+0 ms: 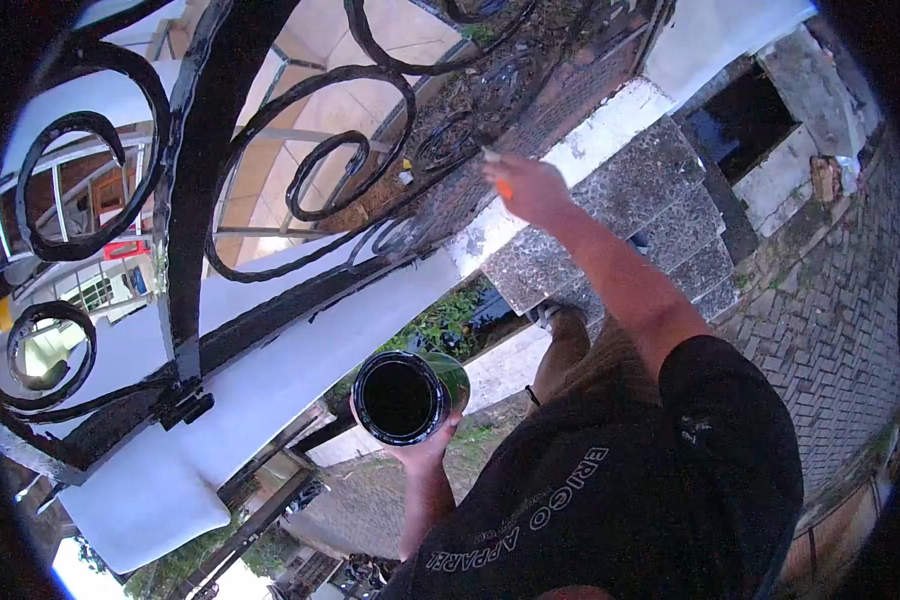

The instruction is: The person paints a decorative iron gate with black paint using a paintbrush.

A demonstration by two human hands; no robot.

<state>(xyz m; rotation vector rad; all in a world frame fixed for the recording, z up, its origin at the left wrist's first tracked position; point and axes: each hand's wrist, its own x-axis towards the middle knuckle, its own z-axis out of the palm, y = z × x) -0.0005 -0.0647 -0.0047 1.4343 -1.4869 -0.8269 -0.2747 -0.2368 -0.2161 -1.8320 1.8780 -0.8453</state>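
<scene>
My left hand (425, 450) is wrapped round an open can of black paint (402, 398), its dark surface facing up at me and paint smeared on the rim. Stretched out ahead, my right hand (532, 192) grips a paintbrush (489, 154); a bit of orange shows at the palm, and the tip points toward the ironwork. That ironwork is a glossy black scrolled railing (300, 190), which fills the upper left. A thick black upright bar (195, 170) and a lower rail (310, 300) frame its curls.
A white wall ledge (300, 350) runs under the railing. Speckled stone slabs (610, 200) lie below my right arm, beside a dark square opening (740, 120). Brick paving (820, 340) spreads to the right. Behind the railing are a tiled surface (310, 110) and a ladder-like metal frame (60, 200).
</scene>
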